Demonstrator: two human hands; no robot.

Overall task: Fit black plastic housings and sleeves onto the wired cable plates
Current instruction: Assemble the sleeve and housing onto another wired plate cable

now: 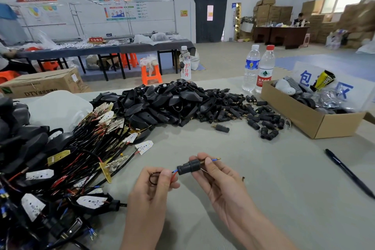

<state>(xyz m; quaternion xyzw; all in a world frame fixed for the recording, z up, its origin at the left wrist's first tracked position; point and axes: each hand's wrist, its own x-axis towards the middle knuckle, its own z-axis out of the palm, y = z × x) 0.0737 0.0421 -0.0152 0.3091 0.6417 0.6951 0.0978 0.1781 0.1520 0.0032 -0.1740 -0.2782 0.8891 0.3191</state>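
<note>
Grey workshop table [253, 199] below, with long benches and stacked cartons far behind. Held up off that surface between the two sets of fingertips: one black sleeve [188, 166], pinched round its ribbed end by the right hand [219, 180], thumb and forefinger curled onto it, brass thread showing just past the thumb. Beyond that thumb, a blue lead [216, 159] poking out, its pin clear of the bore. Just short of the sleeve's near mouth, red and blue wires [174, 174] nipped between thumb and forefinger of the left hand [150, 189], with a loop of cable curled behind those fingers. To do this well, probably: keep the left pinch close to the mouth to hold the wires stiff, feed straight along the bore, and look for the red lead at the far end too, only blue showing there. Slide rather than twist, to spare the crimped pins. Left of the left fingers, a heap of wired plates [81, 158]; beyond both hands, a mound of black housings [162, 101] beside loose sleeves [243, 111]; right of the right fingers, a pen [349, 172].
</note>
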